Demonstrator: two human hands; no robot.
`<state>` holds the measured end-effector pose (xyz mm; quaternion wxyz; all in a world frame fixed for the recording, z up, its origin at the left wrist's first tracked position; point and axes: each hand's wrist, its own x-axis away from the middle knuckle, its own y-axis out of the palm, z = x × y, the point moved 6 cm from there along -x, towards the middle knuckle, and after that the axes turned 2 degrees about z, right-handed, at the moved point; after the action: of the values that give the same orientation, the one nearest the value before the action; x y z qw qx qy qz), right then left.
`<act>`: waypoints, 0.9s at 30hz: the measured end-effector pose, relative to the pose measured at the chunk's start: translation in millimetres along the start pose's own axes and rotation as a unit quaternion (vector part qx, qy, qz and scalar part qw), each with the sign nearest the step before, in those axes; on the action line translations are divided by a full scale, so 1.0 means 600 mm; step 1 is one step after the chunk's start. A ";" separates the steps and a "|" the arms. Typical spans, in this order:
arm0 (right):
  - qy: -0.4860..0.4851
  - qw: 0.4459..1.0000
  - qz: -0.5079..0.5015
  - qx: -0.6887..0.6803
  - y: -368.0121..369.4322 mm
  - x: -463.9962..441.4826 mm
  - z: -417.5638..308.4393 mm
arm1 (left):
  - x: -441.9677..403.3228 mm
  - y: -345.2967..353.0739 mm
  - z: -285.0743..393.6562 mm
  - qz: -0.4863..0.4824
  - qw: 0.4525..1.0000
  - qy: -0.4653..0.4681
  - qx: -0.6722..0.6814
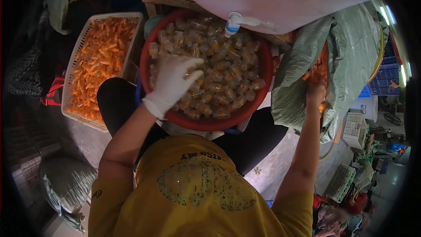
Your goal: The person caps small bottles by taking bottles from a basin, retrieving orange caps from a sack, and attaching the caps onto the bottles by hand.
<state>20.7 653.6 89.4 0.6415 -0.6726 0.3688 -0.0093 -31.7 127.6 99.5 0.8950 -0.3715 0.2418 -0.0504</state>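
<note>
A white glove covers my left hand (175,79), which is over the left side of a red basin (265,61). Its thumb and forefinger are apart, with no held thing visible; the other fingers are slightly blurred. Small clear plastic bottles (219,77) with orange-yellow parts inside fill the basin. My bare right hand (316,91) reaches into the mouth of a green woven sack (302,44). Orange plastic pieces (323,57) lie around its fingers. The fingertips are hidden among them, so I cannot tell if they grip anything.
To the left stands a white crate (139,30) heaped with orange capped pieces (103,61). A large pale bulging container with a blue-white tap (232,26) overhangs the basin's back edge. A stuffed sack (68,180) sits at lower left; white crates (354,129) stand at right.
</note>
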 end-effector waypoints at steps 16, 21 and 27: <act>-0.143 0.973 0.149 -0.105 -0.191 0.098 -0.038 | 0.024 0.085 -0.004 -0.046 0.859 -0.257 0.441; -0.145 0.904 0.084 -0.394 -0.270 0.091 -0.225 | -0.008 0.093 0.037 -0.045 0.832 -0.232 0.502; -0.143 0.717 -0.205 -0.650 -0.239 0.132 -0.467 | -0.033 0.111 0.040 0.023 0.851 -0.161 0.499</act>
<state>11.6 359.6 226.9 0.0737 -0.9767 0.0409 0.1975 -43.5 196.1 76.2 0.9873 0.1278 0.0458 -0.0830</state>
